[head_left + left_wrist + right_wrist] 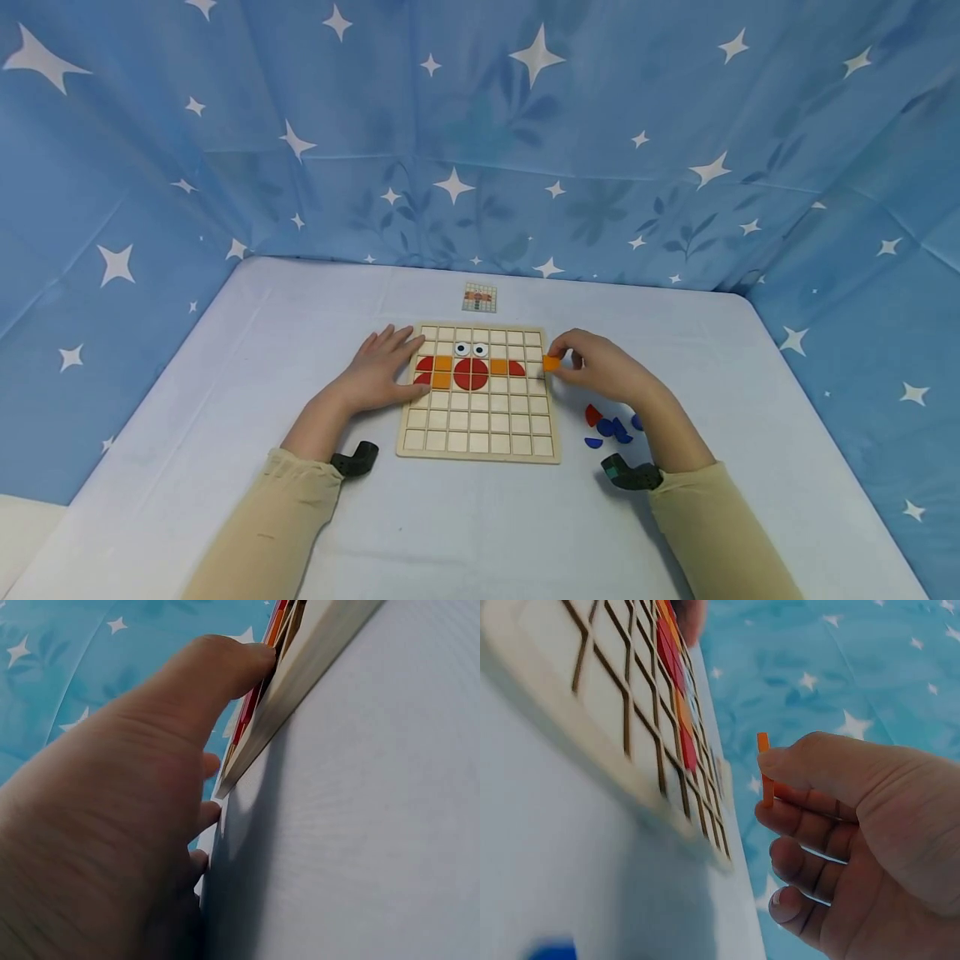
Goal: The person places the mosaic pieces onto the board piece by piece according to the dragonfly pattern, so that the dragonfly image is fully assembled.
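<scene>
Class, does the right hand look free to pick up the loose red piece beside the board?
Probably not yet: the right hand pinches an orange square, which would have to be put down first, though the loose red piece lies nearby in plain view.

No text, label, brand or number can be read in any view. On the picture card [487,305], placed just beyond the grid board [479,423] at 12 o'clock, a tiny grid design is printed, too small for any lettering to be made out. On the star-patterned curtain [480,108], no wording is seen. On the left wrist camera [356,460], at the board's 8 o'clock, and the right wrist camera [630,475], at 4 o'clock, no marking can be deciphered.
</scene>
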Motion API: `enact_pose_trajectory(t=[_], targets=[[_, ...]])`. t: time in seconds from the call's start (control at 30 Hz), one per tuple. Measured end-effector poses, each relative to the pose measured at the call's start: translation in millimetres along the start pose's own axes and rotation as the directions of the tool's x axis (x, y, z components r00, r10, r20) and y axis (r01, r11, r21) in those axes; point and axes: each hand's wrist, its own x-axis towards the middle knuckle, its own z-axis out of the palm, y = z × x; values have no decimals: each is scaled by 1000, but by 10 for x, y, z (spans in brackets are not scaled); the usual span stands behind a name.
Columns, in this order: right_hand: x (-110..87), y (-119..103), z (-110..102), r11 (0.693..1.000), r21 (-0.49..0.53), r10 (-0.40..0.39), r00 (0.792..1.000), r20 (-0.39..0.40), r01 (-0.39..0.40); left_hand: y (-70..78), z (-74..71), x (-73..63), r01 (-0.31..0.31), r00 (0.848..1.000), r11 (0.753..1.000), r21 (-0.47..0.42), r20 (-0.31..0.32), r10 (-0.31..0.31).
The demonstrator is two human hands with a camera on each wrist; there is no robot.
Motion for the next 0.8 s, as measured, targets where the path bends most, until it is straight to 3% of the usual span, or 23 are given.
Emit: enact_pose_trajectory(t=[0.33,0.8], targets=[[242,-344,277,998,-19,-51,997,54,52,-1,-1,11,-21,1000,999,-37,-24,20],[304,-434,550,994,-84,-75,997,23,77,-15,11,20,-10,999,998,-68,-52,7]])
